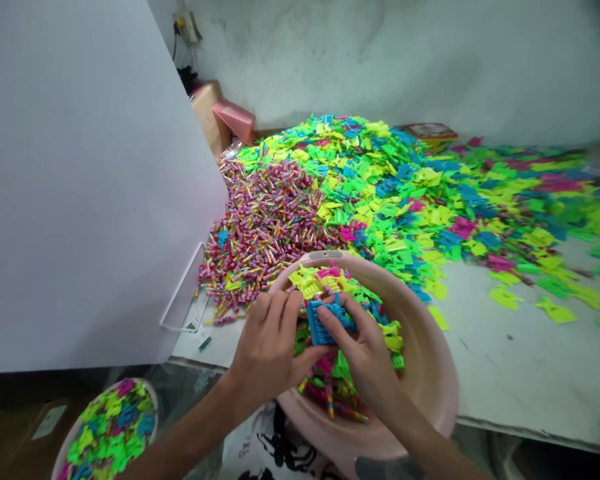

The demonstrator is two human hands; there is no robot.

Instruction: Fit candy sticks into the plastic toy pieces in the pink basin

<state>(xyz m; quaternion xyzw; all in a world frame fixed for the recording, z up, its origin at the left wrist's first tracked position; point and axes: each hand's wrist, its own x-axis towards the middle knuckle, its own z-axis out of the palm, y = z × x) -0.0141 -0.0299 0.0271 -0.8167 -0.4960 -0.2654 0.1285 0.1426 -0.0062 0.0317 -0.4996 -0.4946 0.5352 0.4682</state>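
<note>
Forearms enter from 6 o'clock. Left hand and right hand are together, with fingers closed from both sides on a blue comb-shaped plastic piece; grip force cannot be told. That piece is held low inside a pink plastic basin, just above a mixed load of neon comb-shaped pieces and striped sticks.

Step in hand is judged to be handling of basin contents, one piece at a time. Any lift out would call for clearance over the basin rim, with both hands kept inside its curve until then.

Edges: a heap of striped sticks is banked against the rim at 11 o'clock, and a neon piece heap spreads from 12 to 2 o'clock. A white board closes off 9 to 10 o'clock, with a white wire frame at its lower edge. A smaller basin filled with similar pieces sits at 8 o'clock. Most room for moving is judged to be at 3 o'clock, where scattered pieces thin out on the grey-white surface.
</note>
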